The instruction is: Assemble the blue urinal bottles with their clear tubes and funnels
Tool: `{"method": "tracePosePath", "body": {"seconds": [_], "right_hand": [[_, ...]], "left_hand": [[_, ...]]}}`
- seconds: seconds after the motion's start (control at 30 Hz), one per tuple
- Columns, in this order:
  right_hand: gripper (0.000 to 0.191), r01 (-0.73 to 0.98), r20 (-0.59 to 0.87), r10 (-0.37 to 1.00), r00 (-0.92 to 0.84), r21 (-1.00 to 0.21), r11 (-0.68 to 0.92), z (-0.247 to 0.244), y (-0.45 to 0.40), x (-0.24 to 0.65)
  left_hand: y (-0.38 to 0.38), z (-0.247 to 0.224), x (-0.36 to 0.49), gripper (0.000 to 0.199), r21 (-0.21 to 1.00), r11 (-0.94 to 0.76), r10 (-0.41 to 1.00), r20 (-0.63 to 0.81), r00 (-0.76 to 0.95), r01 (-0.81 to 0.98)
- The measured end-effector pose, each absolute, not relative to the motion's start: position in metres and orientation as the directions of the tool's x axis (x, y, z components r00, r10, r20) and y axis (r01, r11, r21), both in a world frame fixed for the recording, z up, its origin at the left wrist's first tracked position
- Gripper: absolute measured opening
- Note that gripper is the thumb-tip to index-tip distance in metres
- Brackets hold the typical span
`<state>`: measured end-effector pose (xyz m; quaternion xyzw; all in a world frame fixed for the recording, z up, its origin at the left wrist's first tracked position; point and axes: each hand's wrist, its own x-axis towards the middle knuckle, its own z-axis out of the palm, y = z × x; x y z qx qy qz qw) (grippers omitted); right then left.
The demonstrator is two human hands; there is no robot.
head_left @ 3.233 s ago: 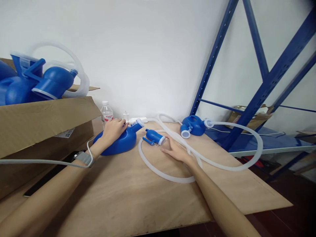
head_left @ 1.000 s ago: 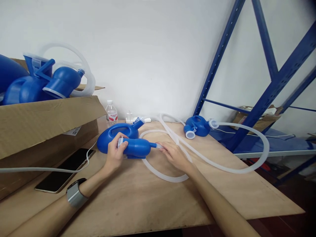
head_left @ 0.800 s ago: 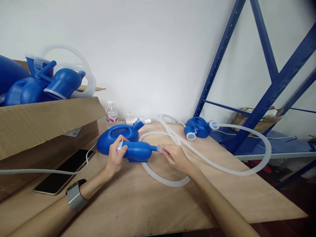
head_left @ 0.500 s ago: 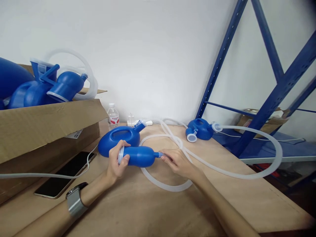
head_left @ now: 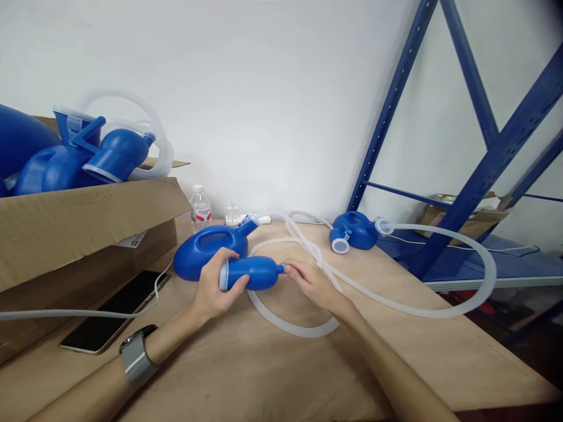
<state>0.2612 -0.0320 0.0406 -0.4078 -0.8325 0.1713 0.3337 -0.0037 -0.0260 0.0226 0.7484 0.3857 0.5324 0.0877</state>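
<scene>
A blue cylindrical part with a pale rim on its left end and a narrow neck on its right lies across my left hand, whose fingers and thumb wrap its rim end. My right hand pinches the tip of the neck; what its fingertips cover is hidden. Right behind is a blue bottle with a loop handle and a slanted spout. A translucent tube coils on the table around and beyond my right hand.
An open cardboard box of blue parts stands left, a phone beside it. Behind are a water bottle and a power strip. At right are another blue bottle with tubing and a blue metal shelf.
My left hand has shifted right along the blue part and its grip has changed. The part's rim end has moved right, closer to my right hand, which still pinches the neck tip.
</scene>
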Motion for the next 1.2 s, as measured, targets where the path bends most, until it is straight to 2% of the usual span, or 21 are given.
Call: {"method": "tracePosePath", "body": {"seconds": [0.07,0.13,0.2,0.27,0.33,0.4,0.5,0.57,0.63,0.7,0.87,0.93,1.1,1.2], "right_hand": [[0.039,0.605,0.42,0.779,-0.466,-0.491,0.627,0.034,-0.024,0.266],[0.041,0.649,0.48,0.743,-0.466,-0.385,0.656,0.028,-0.019,0.274],[0.055,0.7,0.585,0.696,-0.415,-0.283,0.655,0.023,-0.015,0.284],[0.058,0.75,0.689,0.657,-0.307,-0.25,0.613,0.017,-0.011,0.293],[0.052,0.757,0.736,0.661,-0.151,-0.344,0.556,0.011,-0.007,0.298],[0.046,0.663,0.685,0.728,0.019,-0.554,0.503,0.005,-0.001,0.298],[0.051,0.323,0.458,0.877,0.142,-0.859,0.397,0.002,0.007,0.293],[0.056,0.066,0.31,0.946,0.092,-0.95,0.304,0.005,0.009,0.289],[0.061,-0.131,0.202,0.979,0.006,-0.971,0.202,0.01,0.008,0.286],[0.061,-0.241,0.123,0.991,-0.052,-0.965,0.107,0.015,0.005,0.285],[0.043,-0.295,-0.006,0.998,-0.056,-0.955,-0.023,0.014,0.002,0.283],[0.04,-0.294,-0.017,0.999,-0.037,-0.955,-0.027,0.012,0.002,0.283],[0.029,-0.345,0.072,0.997,-0.001,-0.936,0.067,0.009,0.003,0.285],[0.025,-0.399,0.056,0.998,0.029,-0.915,0.062,0.007,0.006,0.288]], "left_hand": [[-0.022,0.024,-0.002,0.031,0.586,-0.644,0.724,0.675,0.143,0.491],[-0.017,0.023,-0.004,0.033,0.671,-0.583,0.779,0.622,0.08,0.459],[-0.01,0.021,-0.007,0.038,0.805,-0.476,0.851,0.523,-0.047,0.353],[-0.005,0.018,-0.01,0.042,0.902,-0.379,0.9,0.411,-0.144,0.204],[-0.001,0.017,-0.011,0.044,0.935,-0.337,0.92,0.351,-0.175,0.108],[0.0,0.017,-0.011,0.044,0.941,-0.328,0.925,0.338,-0.174,0.088],[-0.005,0.017,-0.007,0.043,0.937,-0.332,0.927,0.346,-0.146,0.111],[-0.009,0.018,-0.005,0.043,0.928,-0.349,0.923,0.364,-0.125,0.132],[-0.012,0.017,-0.003,0.042,0.915,-0.371,0.914,0.391,-0.114,0.158],[-0.013,0.015,-0.003,0.04,0.893,-0.405,0.896,0.431,-0.107,0.198],[-0.009,0.009,-0.006,0.035,0.84,-0.463,0.857,0.506,-0.096,0.283],[-0.007,0.008,-0.007,0.035,0.837,-0.462,0.855,0.508,-0.104,0.292],[-0.006,0.007,-0.006,0.035,0.842,-0.456,0.86,0.5,-0.102,0.289],[-0.007,0.007,-0.006,0.036,0.847,-0.452,0.867,0.491,-0.087,0.279]]}}
